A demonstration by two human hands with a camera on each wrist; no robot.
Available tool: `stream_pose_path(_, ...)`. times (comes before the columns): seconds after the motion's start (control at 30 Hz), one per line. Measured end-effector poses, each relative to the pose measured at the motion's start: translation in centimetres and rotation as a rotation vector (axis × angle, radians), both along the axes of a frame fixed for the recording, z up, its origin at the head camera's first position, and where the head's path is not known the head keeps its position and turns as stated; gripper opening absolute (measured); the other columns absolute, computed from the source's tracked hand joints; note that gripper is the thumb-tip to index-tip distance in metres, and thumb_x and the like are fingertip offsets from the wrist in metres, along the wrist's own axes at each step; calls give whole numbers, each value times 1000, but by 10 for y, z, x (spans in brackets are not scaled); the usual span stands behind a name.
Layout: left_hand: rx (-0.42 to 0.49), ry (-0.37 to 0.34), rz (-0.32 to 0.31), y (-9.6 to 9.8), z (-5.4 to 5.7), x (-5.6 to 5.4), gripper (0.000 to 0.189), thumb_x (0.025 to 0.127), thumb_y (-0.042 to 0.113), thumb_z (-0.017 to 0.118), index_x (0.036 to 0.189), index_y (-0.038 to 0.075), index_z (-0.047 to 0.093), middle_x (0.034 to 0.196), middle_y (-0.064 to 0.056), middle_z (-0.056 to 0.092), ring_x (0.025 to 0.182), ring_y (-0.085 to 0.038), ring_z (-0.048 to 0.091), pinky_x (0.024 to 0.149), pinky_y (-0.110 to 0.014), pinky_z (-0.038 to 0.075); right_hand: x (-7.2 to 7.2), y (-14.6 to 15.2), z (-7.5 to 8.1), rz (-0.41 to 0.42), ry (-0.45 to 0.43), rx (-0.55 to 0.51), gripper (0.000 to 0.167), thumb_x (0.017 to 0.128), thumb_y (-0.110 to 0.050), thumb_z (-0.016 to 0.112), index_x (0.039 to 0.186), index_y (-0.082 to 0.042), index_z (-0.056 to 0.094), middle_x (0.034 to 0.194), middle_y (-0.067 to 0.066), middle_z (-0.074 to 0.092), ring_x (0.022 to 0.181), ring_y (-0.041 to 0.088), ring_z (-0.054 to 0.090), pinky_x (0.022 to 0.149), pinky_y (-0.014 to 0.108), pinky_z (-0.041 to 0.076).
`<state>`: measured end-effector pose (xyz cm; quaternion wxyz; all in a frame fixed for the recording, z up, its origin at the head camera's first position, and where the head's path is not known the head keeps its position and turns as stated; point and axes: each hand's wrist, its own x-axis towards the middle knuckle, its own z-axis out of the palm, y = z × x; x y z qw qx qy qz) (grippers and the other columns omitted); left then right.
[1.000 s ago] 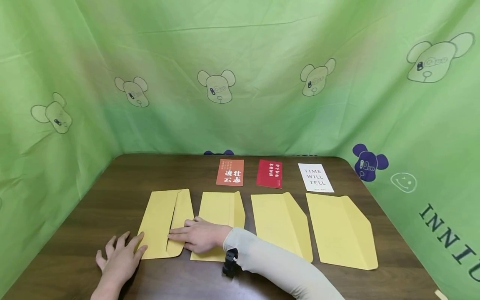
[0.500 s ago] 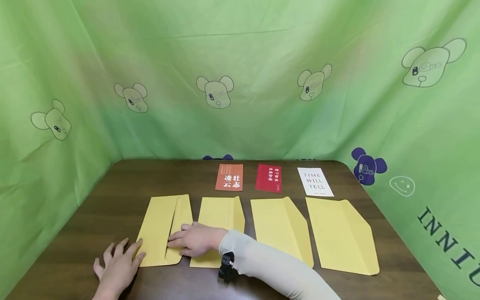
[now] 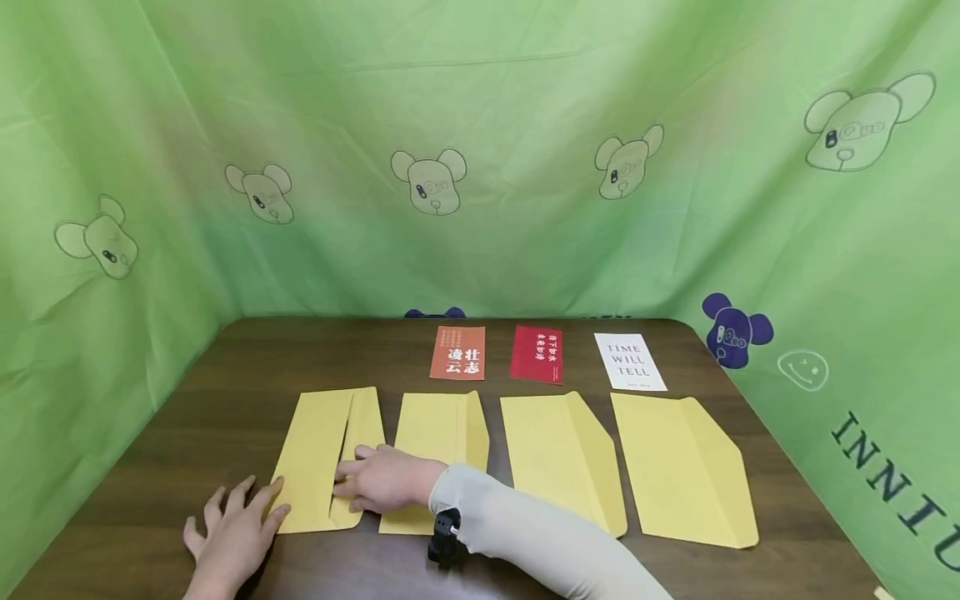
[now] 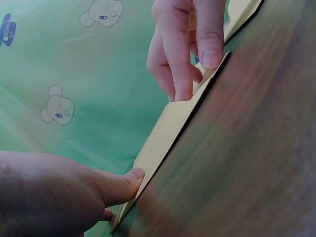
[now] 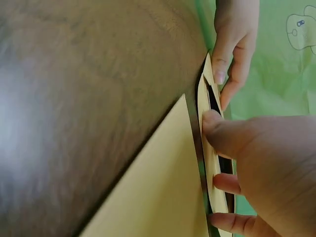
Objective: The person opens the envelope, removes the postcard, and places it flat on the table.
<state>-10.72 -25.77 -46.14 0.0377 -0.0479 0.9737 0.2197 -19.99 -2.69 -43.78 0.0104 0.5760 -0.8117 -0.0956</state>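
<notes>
A yellow paper envelope (image 3: 311, 454) lies flat at the left of the row, its flap (image 3: 365, 421) to the right and a dark slit showing at its mouth. My left hand (image 3: 234, 533) rests at its left edge with fingers spread; in the left wrist view the thumb (image 4: 129, 183) presses on the paper. My right hand (image 3: 390, 479) reaches across to the mouth, its fingertips at the slit. The right wrist view has the right thumb (image 5: 217, 131) on the flap side, with other fingertips touching the paper lower down. What is inside the envelope is hidden.
Three more yellow envelopes, a second (image 3: 427, 417), a third (image 3: 551, 450) and a fourth (image 3: 675, 467), lie to the right with flaps spread. Behind them are an orange card (image 3: 458, 352), a red card (image 3: 537, 355) and a white card (image 3: 631, 362). Green cloth (image 3: 510, 258) surrounds the brown table (image 3: 172, 467).
My right hand's extended fingers have bent more at the slit, and the hand has shifted slightly left. The left hand stays at the envelope's edge. The head view has tilted up slightly.
</notes>
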Motion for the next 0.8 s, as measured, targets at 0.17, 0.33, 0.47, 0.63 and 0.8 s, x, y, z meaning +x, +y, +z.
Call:
stream_pose_path(0.17,-3,1,0,1,-2,2,57,101,47,52,145,10,49,149,-31,29,134,-61,8,95,-82,0,2,-1,-2,7,31,-41,31,99,-41,59,128,-33,68,125,-15,57,97,5,46,64,16,35)
stream_pose_path(0.33,-4,0,4,0,-1,1,58,101,48,51,145,10,48,149,-31,28,134,-61,9,95,-82,1,3,0,-1,-23,38,-80,27,97,-44,61,120,-35,73,117,-16,59,100,4,50,72,21,36)
stream_pose_path(0.47,0,-9,6,0,-1,2,58,101,48,51,146,11,48,150,-30,28,134,-61,8,95,-82,0,3,0,-4,-34,29,-118,25,96,-43,64,116,-33,75,109,-15,61,96,3,50,66,20,34)
stream_pose_path(0.63,-1,-32,11,0,-1,3,58,101,47,51,147,12,46,151,-29,26,134,-61,8,95,-82,0,4,0,-7,-23,30,-155,23,95,-42,66,111,-30,78,103,-14,62,87,3,50,59,15,34)
stream_pose_path(0.8,-1,-41,12,0,1,1,61,101,53,46,148,13,46,152,-28,26,133,-62,8,96,-81,-1,3,-1,-6,-21,55,-178,19,95,-42,66,101,-30,79,98,-13,61,79,5,46,56,15,35)
